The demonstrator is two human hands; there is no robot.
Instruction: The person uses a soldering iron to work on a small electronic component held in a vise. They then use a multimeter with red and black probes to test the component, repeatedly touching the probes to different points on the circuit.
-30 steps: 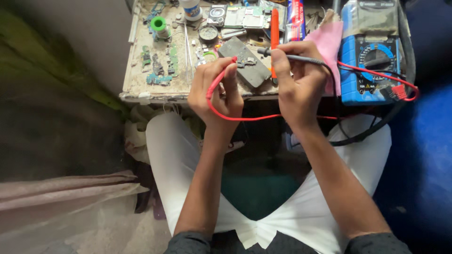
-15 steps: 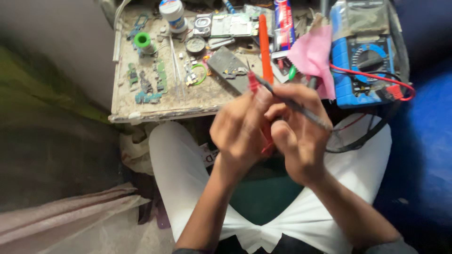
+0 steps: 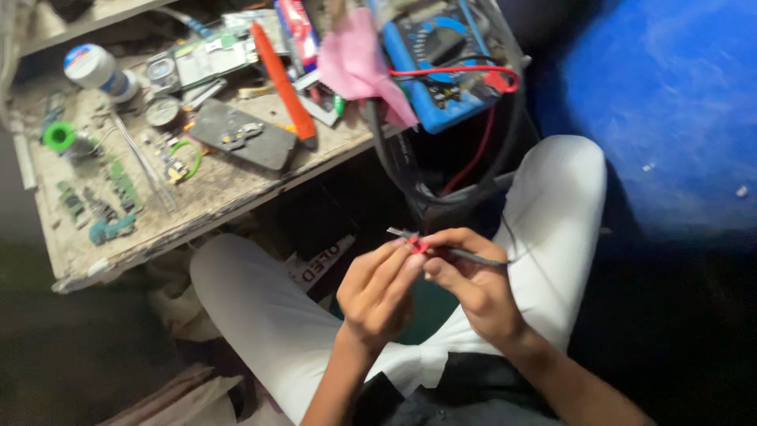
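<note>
Two bare hands meet at lower centre: the left hand [image 3: 378, 292] and the right hand [image 3: 473, 288]. Between them lie one thin grey metal probe [image 3: 453, 251] and one small red piece [image 3: 415, 244]. On the worn wooden bench [image 3: 197, 205] at upper left: one blue multimeter [image 3: 441, 71], one pink cloth [image 3: 359, 63], one orange-handled tool [image 3: 282, 83], one dark grey phone panel [image 3: 240, 136], one white round tub [image 3: 96, 69], one green ring [image 3: 59, 136].

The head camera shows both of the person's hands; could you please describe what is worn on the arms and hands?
Both the left hand and the right hand are bare: no gloves, rings or watch show. The forearms are uncovered. Dark sleeves begin near the frame's bottom edge.
</note>
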